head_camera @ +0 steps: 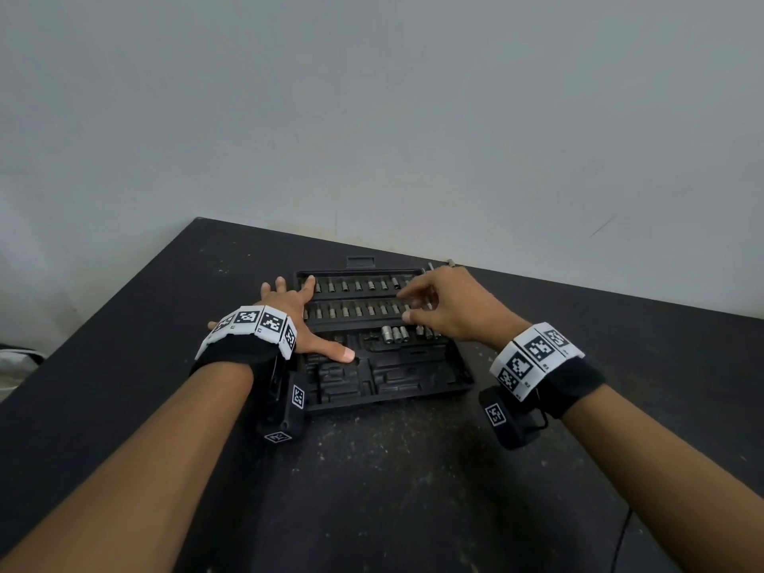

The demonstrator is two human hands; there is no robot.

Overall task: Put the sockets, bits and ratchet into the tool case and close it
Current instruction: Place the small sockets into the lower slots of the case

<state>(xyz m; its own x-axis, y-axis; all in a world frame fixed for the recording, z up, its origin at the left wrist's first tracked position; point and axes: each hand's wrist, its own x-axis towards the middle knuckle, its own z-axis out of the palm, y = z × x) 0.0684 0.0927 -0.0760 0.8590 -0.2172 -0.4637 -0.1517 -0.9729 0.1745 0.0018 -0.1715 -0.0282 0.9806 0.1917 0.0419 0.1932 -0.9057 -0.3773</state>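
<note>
A black tool case (384, 382) lies open on a dark, scuffed table (413, 469), just below the middle of the frame, its far edge near a pale grey wall (372, 97). Two upper rows of the tray hold small metal bits (357, 286) standing in their slots; a third row below has a few larger sockets (395, 334) near its centre. The lower part of the tray shows moulded recesses with nothing in them. No brand name or lettering can be read on the case.

The left hand (289, 316) rests spread flat over the left end of the case, fingers straight, thumb lying across the tray's lower left area. The right hand (450, 310) hovers over the right end of the bit rows with fingers curled; they appear to pinch something small, though what it is cannot be told.

Both wrists carry black bands with white blocks (537, 357) printed with black square-pattern markers, which bear no legible words.
</note>
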